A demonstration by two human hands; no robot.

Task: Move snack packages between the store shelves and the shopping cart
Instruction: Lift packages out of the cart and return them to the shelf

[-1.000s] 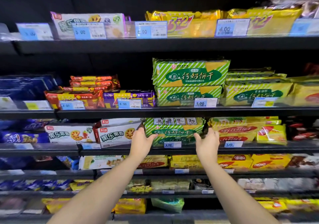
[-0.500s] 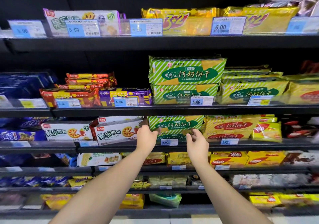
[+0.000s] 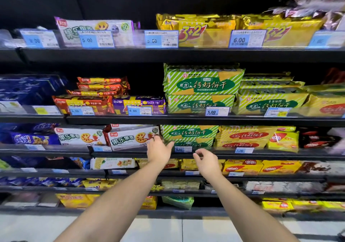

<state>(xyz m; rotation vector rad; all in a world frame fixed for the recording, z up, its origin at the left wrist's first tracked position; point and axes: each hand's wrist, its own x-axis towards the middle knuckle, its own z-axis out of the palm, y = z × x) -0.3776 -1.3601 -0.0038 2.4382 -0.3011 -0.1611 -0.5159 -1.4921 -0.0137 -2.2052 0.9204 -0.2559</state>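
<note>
Both hands are empty, fingers loose: the left hand (image 3: 158,149) sits nearer the green-striped biscuit pack (image 3: 188,138), lying longways on the shelf (image 3: 130,153) at its 1 o'clock, right hand (image 3: 206,160) lower.

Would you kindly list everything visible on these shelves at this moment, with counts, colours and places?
Green striped biscuit packs: two stacked, green and white, third shelf, centre, behind the hands.
Larger green striped packs: two stacked, second shelf, centre.
White fruit biscuit packs: two, white with red corner, third shelf, left of the hands.
Yellow striped packs: two stacked, yellow and red, third shelf, right.
Gold 3+2 packs: at least two, top shelf, right.
Price tags: many, mostly blue and white, on shelf edges.
Left hand: open, empty, at the green packs.
Right hand: open, empty, below the shelf edge.
</note>
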